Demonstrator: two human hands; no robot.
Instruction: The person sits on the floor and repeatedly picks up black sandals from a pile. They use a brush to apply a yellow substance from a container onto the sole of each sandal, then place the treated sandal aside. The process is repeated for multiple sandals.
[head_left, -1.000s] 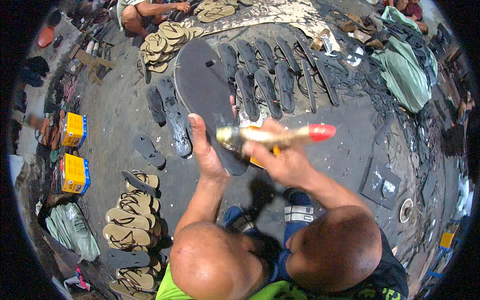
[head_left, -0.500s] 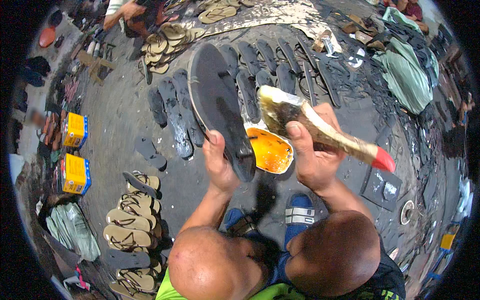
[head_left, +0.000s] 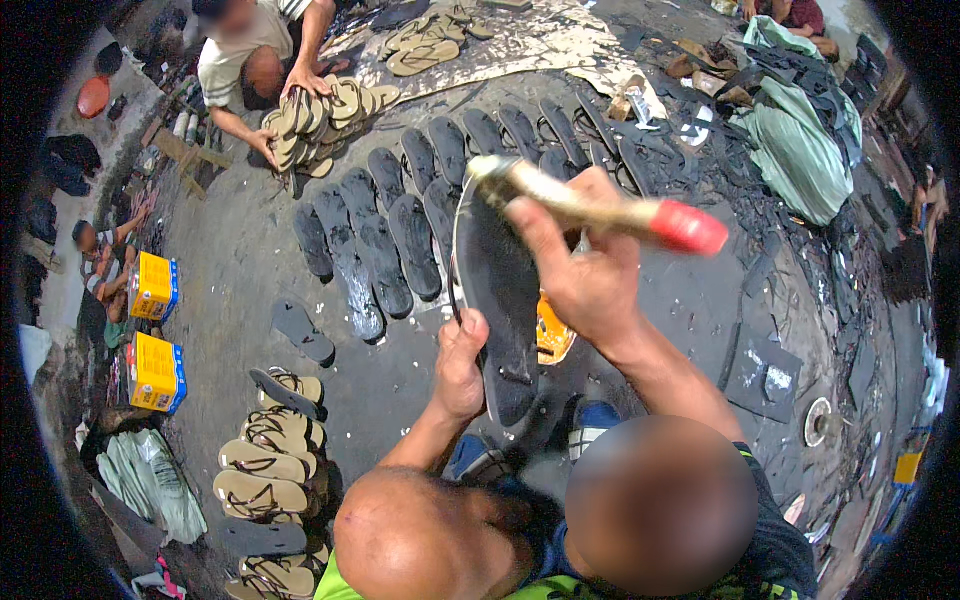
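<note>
My left hand (head_left: 462, 362) grips a long black sandal sole (head_left: 498, 290) by its lower edge and holds it upright above the floor. My right hand (head_left: 582, 272) is shut on a brush (head_left: 600, 208) with a pale wooden handle and a red end. The brush head rests at the top tip of the sole, with the red end pointing right. An orange glue container (head_left: 553, 335) sits on the floor just behind the sole, partly hidden by it.
Rows of black soles (head_left: 385, 235) lie on the grey floor ahead. Stacked tan sandals (head_left: 265, 470) sit at lower left, two yellow boxes (head_left: 155, 330) at left, green sacks (head_left: 800, 150) at right. Another person (head_left: 265, 65) handles tan soles at top left.
My right hand swung the brush up from the orange container to the sole's top tip. The sole turned more edge-on. The person at top left leaned further in.
</note>
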